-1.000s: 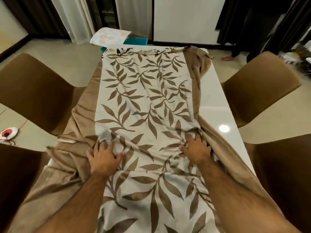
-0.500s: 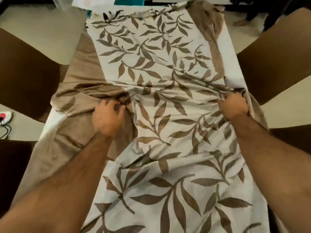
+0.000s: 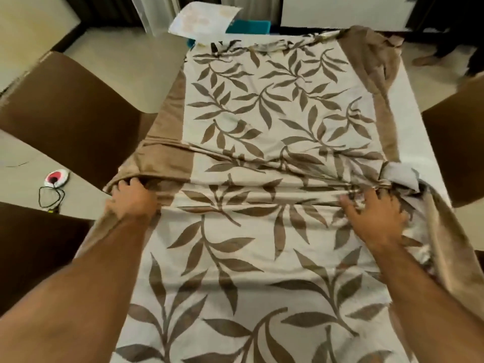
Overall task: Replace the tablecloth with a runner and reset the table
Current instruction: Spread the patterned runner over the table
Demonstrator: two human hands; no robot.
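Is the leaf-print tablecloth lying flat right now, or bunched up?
Bunched. The tablecloth has a ridge of folds across its middle between the left hand and right hand.

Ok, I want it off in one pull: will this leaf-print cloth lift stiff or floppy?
Likely floppy: the cloth bunches into soft ridges between the left hand and right hand. It probably slides easily, since the bare table looks glossy. Its hanging edges may drag.

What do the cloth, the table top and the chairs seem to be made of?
Cloth: soft woven fabric with a slight sheen; it bunches into folds. Table top: hard, white and glossy, maybe glass or lacquer. Chairs: smooth matte brown covering, perhaps leatherette or fabric; cannot tell.
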